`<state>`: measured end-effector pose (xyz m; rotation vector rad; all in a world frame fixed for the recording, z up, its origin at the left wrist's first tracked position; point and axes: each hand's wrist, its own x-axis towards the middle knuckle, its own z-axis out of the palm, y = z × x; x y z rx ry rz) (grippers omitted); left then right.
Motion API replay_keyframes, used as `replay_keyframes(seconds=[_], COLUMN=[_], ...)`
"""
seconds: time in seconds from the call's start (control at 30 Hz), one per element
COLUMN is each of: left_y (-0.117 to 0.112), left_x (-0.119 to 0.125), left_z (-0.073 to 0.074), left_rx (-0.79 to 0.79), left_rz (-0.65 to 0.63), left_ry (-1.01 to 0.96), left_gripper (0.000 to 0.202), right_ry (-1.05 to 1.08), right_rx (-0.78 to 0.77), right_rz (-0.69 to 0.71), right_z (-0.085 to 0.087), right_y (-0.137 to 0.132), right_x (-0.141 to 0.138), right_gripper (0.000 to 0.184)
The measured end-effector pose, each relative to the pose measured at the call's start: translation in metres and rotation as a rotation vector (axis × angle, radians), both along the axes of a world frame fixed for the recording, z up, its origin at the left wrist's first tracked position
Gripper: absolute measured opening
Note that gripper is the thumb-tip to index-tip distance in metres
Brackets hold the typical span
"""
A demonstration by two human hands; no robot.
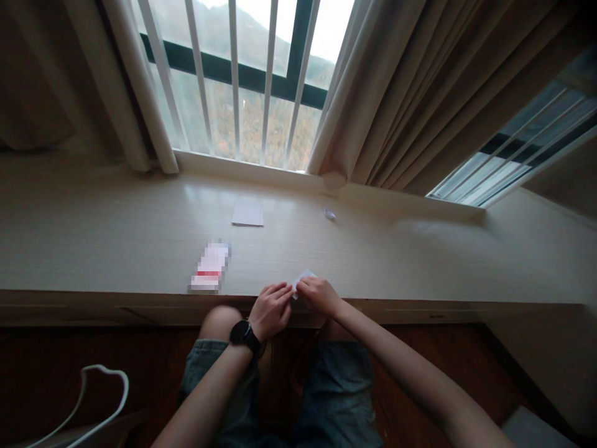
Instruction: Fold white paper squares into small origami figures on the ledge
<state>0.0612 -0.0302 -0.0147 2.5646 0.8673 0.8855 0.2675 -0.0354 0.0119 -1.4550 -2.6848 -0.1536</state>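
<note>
Both hands meet at the near edge of the pale wooden ledge (420,261). My left hand (272,309) and right hand (318,294), fingers curled closed, pinch a small white paper piece (304,275) from either side, seemingly to steady it flat against the wood.

A long pale ledge (420,261) is holding a white sheet (247,212), a red-and-white pack (209,267), a tiny scrap (329,213), and a small paper (305,275) sitting at its near edge.
</note>
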Motion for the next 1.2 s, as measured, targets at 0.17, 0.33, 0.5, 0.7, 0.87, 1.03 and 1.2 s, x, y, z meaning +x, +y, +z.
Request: replay_keyframes(seconds=[0.17, 0.33, 0.5, 0.7, 0.87, 1.03, 1.2], left_y=[0.0, -0.002, -0.002, 0.0, 0.015, 0.043, 0.063], left_x=[0.001, -0.001, -0.003, -0.005, -0.008, -0.013, -0.018], left_z=[0.001, 0.0, 0.0, 0.006, 0.019, 0.031, 0.029], left_rx=[0.009, -0.016, -0.053, -0.134, -0.41, -0.844, -0.631], left_rz=[0.001, 0.006, 0.094, 0.198, 0.177, 0.047, 0.185], left_ry=[-0.02, -0.141, -0.209, -0.281, -0.475, -0.616, -0.289], left_gripper=[0.039, 0.032, 0.034, 0.056, 0.06, 0.051, 0.024], right_ry=[0.003, -0.031, -0.036, 0.2, 0.972, 1.588, 1.233], right_rx=[0.037, 0.099, 0.137, 0.058, -0.153, -0.631, -0.56], right_rz=[-0.077, -0.123, -0.122, -0.076, -0.37, -0.476, -0.468], right_z=[0.005, -0.007, -0.022, -0.02, 0.0, 0.006, -0.005], right_y=[-0.021, -0.042, -0.045, -0.043, -0.026, 0.003, 0.027], right_x=[-0.012, -0.024, -0.02, -0.012, -0.012, -0.008, 0.005], right_gripper=[0.02, 0.033, 0.033, 0.03, 0.017, 0.039, 0.031])
